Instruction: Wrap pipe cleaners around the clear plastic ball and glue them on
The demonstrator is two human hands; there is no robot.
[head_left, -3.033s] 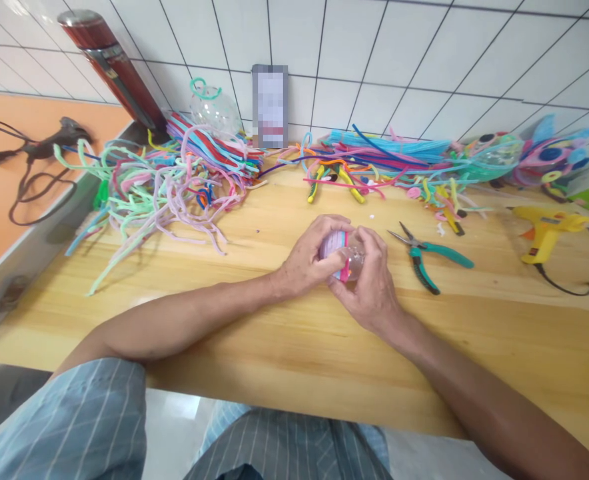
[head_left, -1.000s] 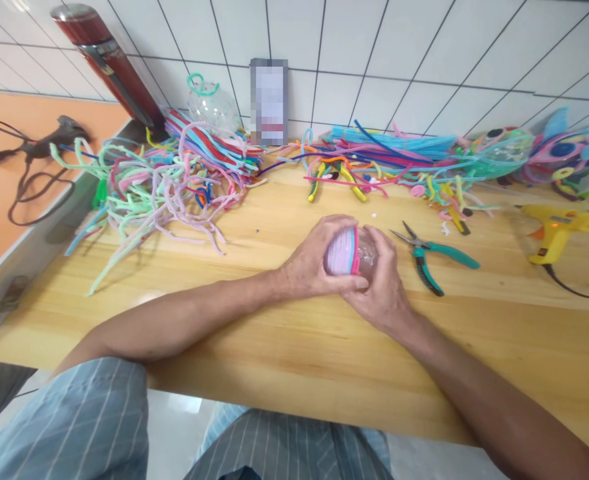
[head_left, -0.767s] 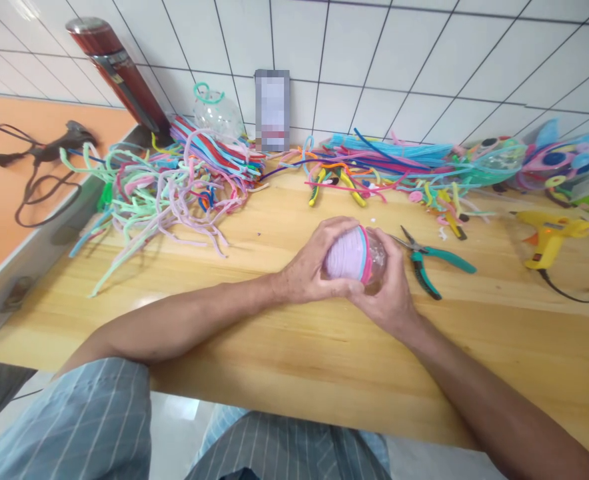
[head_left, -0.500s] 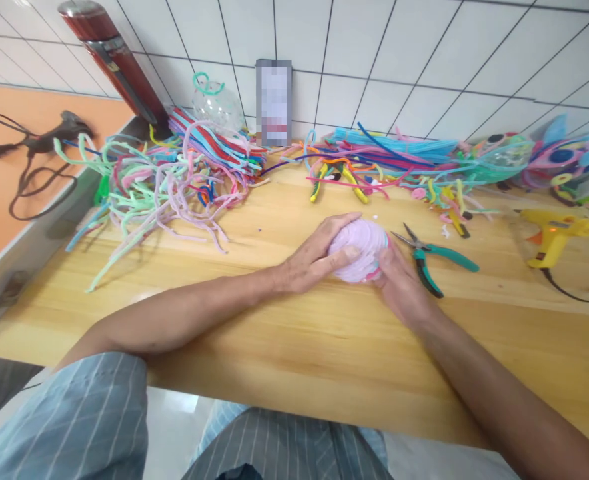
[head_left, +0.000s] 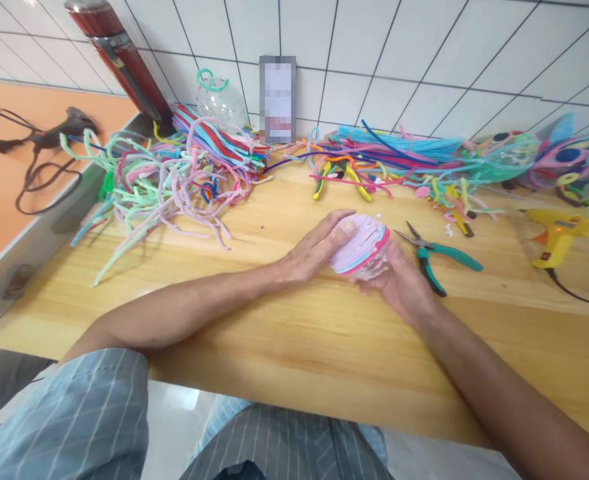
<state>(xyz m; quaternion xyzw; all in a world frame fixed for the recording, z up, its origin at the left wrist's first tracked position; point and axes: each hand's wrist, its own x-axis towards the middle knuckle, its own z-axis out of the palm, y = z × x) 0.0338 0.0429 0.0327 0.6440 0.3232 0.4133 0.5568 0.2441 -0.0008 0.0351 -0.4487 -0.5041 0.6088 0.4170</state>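
A clear plastic ball wrapped in lilac pipe cleaner with a blue and a pink band (head_left: 358, 245) sits between both hands above the wooden table (head_left: 294, 333). My left hand (head_left: 314, 250) rests on its left side, thumb and fingers pressed against the lilac wrap. Cupping it from below and the right is my right hand (head_left: 399, 283), fingers curled under the ball. Teal-handled pliers (head_left: 437, 257) lie just right of my right hand.
Heaps of coloured pipe cleaners (head_left: 174, 180) line the back by the tiled wall, with another clear ball (head_left: 222, 103) and yellow-handled pliers (head_left: 342, 180). A yellow glue gun (head_left: 559, 233) lies at the right. A dark red flask (head_left: 119, 57) leans at back left.
The ball has been turned in my hands so its lilac side faces up. My right hand slid from over the ball to beneath it.
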